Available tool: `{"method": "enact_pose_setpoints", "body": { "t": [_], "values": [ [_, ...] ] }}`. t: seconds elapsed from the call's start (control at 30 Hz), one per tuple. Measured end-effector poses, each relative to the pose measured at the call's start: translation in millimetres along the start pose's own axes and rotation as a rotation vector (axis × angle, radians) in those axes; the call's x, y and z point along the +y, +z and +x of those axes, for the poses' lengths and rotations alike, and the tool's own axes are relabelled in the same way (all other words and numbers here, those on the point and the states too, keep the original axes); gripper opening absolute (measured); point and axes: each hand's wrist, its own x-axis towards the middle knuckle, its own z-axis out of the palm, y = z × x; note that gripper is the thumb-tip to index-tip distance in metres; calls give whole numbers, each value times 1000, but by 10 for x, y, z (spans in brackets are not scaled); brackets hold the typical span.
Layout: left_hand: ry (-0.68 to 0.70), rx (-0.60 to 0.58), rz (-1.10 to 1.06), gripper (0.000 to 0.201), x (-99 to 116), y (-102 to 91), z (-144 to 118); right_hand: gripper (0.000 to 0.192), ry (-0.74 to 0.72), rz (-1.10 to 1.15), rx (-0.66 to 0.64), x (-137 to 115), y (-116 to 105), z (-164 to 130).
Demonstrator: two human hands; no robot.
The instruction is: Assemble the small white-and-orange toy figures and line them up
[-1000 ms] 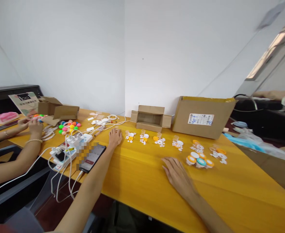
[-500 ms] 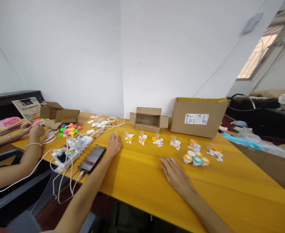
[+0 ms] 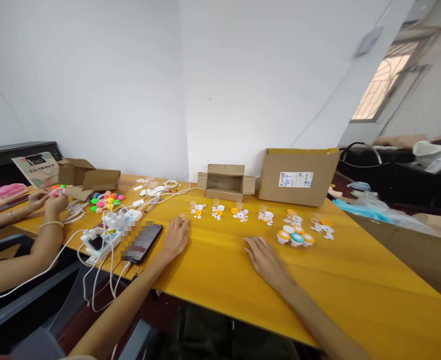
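My left hand (image 3: 175, 239) lies on the yellow table (image 3: 220, 270), its fingertips curled on a small clear cup (image 3: 183, 218), a little nearer to me than the row of parts. My right hand (image 3: 266, 260) rests flat on the tabletop with fingers spread and holds nothing. Beyond both hands runs a row of small piles of white and orange plastic parts (image 3: 239, 213), each with a clear cup. Three round caps with orange and teal rims (image 3: 295, 238) sit just right of my right hand's fingertips.
A small open cardboard box (image 3: 226, 182) and a big closed one (image 3: 299, 175) stand against the wall. A phone (image 3: 144, 242), a power strip with cables (image 3: 102, 235) and coloured balls (image 3: 107, 200) lie to the left. A co-worker's hands (image 3: 51, 200) work at far left.
My left hand has drawn back toward me from the row, and the small clear cup has come with it. My right hand has stayed flat on the table. The camera has panned slightly.
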Motion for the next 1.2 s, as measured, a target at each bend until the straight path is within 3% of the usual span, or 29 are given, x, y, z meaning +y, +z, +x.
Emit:
{"method": "enact_pose_setpoints", "body": {
  "t": [0.23,0.43,0.8,1.03,1.2],
  "values": [
    [156,-67,-118,45,214,-41,-236,29,-3,-20,-31,-18,-43,31],
    [269,-95,-216,45,525,-49,-322,28,14,26,-52,-19,-76,60],
    [512,-218,-353,43,1210,28,-52,37,159,311,-124,13,-39,81],
    [561,-236,-415,39,1216,-8,18,51,315,677,-176,16,-20,134],
    [474,-193,-565,30,1189,-77,20,49,309,712,-183,-67,-31,226]
  ]
}}
